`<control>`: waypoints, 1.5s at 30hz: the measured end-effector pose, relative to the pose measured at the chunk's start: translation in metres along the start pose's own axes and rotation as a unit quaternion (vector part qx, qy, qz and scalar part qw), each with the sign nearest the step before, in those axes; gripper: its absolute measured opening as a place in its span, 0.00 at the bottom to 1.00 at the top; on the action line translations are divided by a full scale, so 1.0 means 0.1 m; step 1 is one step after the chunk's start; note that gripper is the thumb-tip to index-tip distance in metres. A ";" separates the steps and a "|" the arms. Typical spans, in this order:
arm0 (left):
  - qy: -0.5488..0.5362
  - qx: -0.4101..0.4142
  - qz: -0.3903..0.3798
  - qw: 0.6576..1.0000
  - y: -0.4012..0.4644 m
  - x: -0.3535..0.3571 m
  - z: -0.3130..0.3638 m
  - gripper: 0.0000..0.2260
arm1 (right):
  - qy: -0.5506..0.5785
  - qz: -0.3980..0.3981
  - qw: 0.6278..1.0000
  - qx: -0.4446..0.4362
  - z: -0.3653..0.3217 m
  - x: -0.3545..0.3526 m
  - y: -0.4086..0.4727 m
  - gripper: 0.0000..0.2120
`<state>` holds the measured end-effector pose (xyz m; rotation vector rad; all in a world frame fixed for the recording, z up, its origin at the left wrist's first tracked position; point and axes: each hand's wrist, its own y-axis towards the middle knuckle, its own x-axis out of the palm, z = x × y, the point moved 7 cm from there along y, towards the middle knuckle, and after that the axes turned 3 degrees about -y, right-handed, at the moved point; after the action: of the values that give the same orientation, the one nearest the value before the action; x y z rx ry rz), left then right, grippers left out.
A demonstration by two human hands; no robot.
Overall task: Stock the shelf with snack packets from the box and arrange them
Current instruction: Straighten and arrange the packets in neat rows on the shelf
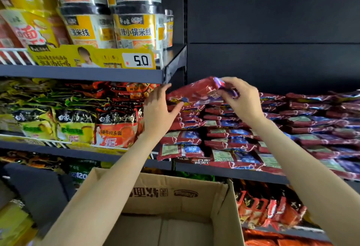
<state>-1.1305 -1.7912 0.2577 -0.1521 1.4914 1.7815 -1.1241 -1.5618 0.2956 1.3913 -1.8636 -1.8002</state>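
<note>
Red crinkly foil snack packet (196,90) is up at 12 o'clock, right hand (242,100) pinching its end, left hand (158,111) flat-fingered steadying it over the red packet stack (224,138). Brown cardboard box (175,206) at 6 o'clock looks empty; next it probably needs laying flush on top.

Noodle cups (134,25) above a price tag (138,60)

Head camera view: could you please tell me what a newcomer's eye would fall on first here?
First, the two hands at centre: the right hand grips a red snack packet at its far end while the left hand steadies its near end, above the stacked red packets on the middle shelf. Next, the yellow price sign reading 5.0 at upper left, and the open cardboard box below.
</note>
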 end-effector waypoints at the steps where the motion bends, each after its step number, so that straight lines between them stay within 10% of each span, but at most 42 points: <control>1: 0.008 -0.028 -0.031 0.999 -0.01 0.09 -0.09 0.24 | -0.013 0.025 1.000 0.000 0.06 -0.06 0.04 0.13; 8: 0.037 -0.044 -0.282 0.958 -0.13 0.58 -0.33 0.21 | -0.225 0.015 0.961 -0.162 0.15 0.33 0.43 0.10; 21: 0.076 0.003 -0.302 0.950 -0.21 0.72 -0.38 0.19 | -0.282 -0.372 0.884 0.007 0.63 1.85 0.78 0.15; 27: 0.073 0.012 -0.290 0.954 -0.19 0.72 -0.41 0.20 | -0.244 -0.428 0.869 0.035 0.66 2.03 0.65 0.19; 39: -0.065 0.022 -0.106 0.992 -0.20 0.12 -0.05 0.09 | -0.226 -0.154 0.961 -0.027 -0.08 0.55 0.24 0.11; 45: -0.071 0.034 -0.153 0.985 -0.35 -0.08 0.20 0.07 | -0.288 -0.056 0.950 -0.108 -0.64 -0.13 -0.14 0.09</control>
<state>-1.0958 -1.7774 0.2409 -0.2051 1.3453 1.4643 -1.0659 -1.5932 0.3043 0.9737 -1.7617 -2.5910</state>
